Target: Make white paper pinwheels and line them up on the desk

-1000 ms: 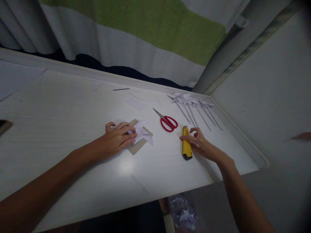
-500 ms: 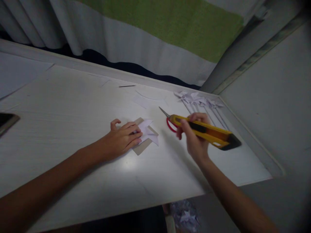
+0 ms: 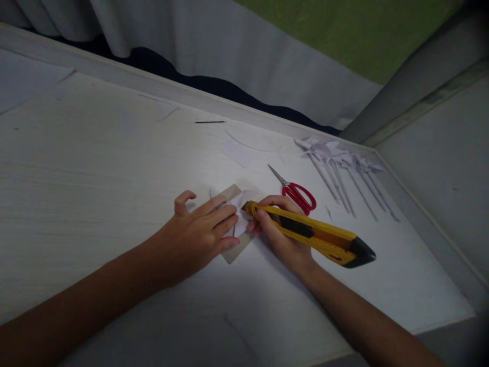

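Right hand [image 3: 287,247] is gripping yellow utility knife [image 3: 305,228], pointing it left at white paper [image 3: 241,224] flat left hand [image 3: 200,233] is pressing.

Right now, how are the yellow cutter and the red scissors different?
The yellow cutter is held in the right hand, while the red scissors lie on the table. The yellow cutter has one long yellow and black body; the red scissors have two looped red handles. In this picture, the yellow cutter looks bigger than the red scissors. Both have their tips toward the picture's left.
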Tool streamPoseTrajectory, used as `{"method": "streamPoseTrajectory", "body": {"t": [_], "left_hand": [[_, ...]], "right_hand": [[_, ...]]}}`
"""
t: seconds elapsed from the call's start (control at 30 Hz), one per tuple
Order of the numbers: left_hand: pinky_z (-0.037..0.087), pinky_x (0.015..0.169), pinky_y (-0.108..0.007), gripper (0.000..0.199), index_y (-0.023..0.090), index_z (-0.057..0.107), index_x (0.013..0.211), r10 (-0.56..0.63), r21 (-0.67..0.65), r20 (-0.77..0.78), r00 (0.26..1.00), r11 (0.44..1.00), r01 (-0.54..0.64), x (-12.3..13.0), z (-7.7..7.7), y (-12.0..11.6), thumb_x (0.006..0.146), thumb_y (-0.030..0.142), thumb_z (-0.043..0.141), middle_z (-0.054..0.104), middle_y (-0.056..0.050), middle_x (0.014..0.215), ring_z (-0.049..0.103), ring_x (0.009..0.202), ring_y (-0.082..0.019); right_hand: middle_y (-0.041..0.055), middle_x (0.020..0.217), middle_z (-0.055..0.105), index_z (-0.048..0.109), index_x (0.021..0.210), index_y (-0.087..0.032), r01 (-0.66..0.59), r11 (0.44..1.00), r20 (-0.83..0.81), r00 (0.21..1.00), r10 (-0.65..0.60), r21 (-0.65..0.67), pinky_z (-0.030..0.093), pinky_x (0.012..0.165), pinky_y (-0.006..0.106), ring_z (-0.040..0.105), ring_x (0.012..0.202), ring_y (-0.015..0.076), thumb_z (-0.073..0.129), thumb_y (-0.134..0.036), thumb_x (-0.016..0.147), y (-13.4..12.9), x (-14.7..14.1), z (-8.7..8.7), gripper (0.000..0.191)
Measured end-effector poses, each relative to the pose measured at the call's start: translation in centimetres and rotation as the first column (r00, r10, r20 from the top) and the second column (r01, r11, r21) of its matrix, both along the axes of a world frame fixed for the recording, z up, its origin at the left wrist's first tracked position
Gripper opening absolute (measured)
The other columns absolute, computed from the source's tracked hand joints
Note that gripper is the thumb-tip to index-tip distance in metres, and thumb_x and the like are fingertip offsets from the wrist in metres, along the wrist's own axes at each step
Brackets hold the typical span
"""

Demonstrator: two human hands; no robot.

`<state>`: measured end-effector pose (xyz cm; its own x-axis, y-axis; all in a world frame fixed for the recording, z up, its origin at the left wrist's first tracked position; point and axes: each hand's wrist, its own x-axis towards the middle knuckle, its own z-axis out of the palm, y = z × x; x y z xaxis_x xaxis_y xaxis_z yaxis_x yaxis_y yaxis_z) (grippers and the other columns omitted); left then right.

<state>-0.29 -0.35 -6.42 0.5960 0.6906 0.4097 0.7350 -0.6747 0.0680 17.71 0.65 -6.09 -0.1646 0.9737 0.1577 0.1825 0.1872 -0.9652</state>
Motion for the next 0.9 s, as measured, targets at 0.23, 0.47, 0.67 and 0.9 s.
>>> {"method": "streamPoseTrajectory", "body": {"t": [0.23, 0.47, 0.67, 0.9], "left_hand": [[0.019, 0.083, -0.045, 0.025, 0.020, 0.055, 0.097, -0.004, -0.019, -0.023, 1.000, 1.000, 0.003, 0.02, 0.25, -0.15, 0.084, 0.030, 0.036, 0.059, -0.003, 0.107, 0.047, 0.101, -0.021], [0.022, 0.083, -0.046, 0.025, 0.021, 0.055, 0.097, -0.017, -0.057, -0.026, 1.000, 0.998, 0.015, -0.12, 0.26, -0.03, 0.084, 0.031, 0.036, 0.057, -0.004, 0.108, 0.047, 0.102, -0.022], [0.019, 0.085, -0.049, 0.026, 0.021, 0.054, 0.098, -0.035, -0.063, -0.053, 0.998, 0.997, 0.032, -0.29, 0.40, -0.02, 0.085, 0.031, 0.034, 0.057, -0.004, 0.109, 0.047, 0.104, -0.023], [0.020, 0.087, -0.049, 0.025, 0.020, 0.054, 0.099, -0.045, -0.061, -0.048, 0.998, 0.997, 0.042, -0.28, 0.23, 0.00, 0.083, 0.030, 0.037, 0.056, -0.006, 0.110, 0.048, 0.102, -0.023]], "right_hand": [[0.0004, 0.062, 0.060, 0.051, 0.092, -0.016, 0.001, 0.995, 0.026, 1.000, 0.002, -0.102, 0.049, 0.054, 0.026, 0.058, 0.053, 0.0108, 0.049, -0.029, 0.077, 0.08, -0.17, -0.07, 0.019], [0.0003, 0.063, 0.058, 0.053, 0.093, -0.018, -0.004, 0.997, 0.111, 0.994, 0.012, -0.073, 0.048, 0.055, 0.027, 0.056, 0.056, 0.0110, 0.049, -0.029, 0.077, 0.03, -0.09, -0.14, 0.020], [0.0004, 0.065, 0.057, 0.053, 0.094, -0.019, -0.020, 0.999, 0.152, 0.988, 0.025, -0.035, 0.047, 0.057, 0.027, 0.055, 0.059, 0.0107, 0.049, -0.028, 0.077, 0.11, 0.02, -0.34, 0.020], [0.0053, 0.087, 0.060, 0.054, 0.095, -0.018, -0.053, 0.999, 0.251, 0.967, 0.050, 0.003, 0.047, 0.062, 0.028, 0.057, 0.075, 0.0131, 0.049, -0.024, 0.077, -0.25, 0.10, 0.37, 0.020]]}}
